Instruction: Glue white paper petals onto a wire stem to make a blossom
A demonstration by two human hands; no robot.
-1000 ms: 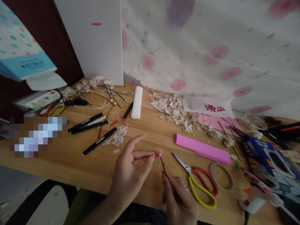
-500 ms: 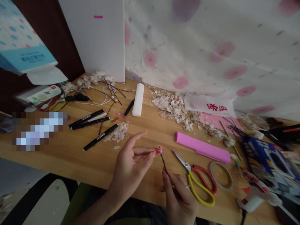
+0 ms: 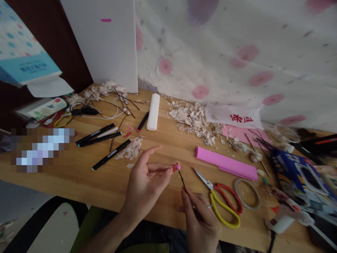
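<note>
Between thumb and fingertip, my left hand (image 3: pixel 149 179) pinches the side of a small pink flower head (image 3: pixel 178 166), its index finger raised away. The flower sits on top of a thin dark twig (image 3: pixel 183 181), which tilts up to the left. Lower down, my right hand (image 3: pixel 201 218) grips the twig between thumb and fingers. Just right of that hand lie scissors (image 3: pixel 217 196) with one red and one yellow handle, blades apart. A roll of pink crepe paper (image 3: pixel 226 164) rests beyond them.
Dried petals (image 3: pixel 195 119) are heaped at the back. Black markers (image 3: pixel 112 154) and more twigs (image 3: pixel 126 100) lie left, near a white paper roll (image 3: pixel 153 111). To the right are a tape ring (image 3: pixel 246 194), a glue gun (image 3: pixel 283 218) and a blue package (image 3: pixel 297 175).
The whole view has shifted slightly. Both hands keep almost the same pose, with the flower and twig still held between them.
</note>
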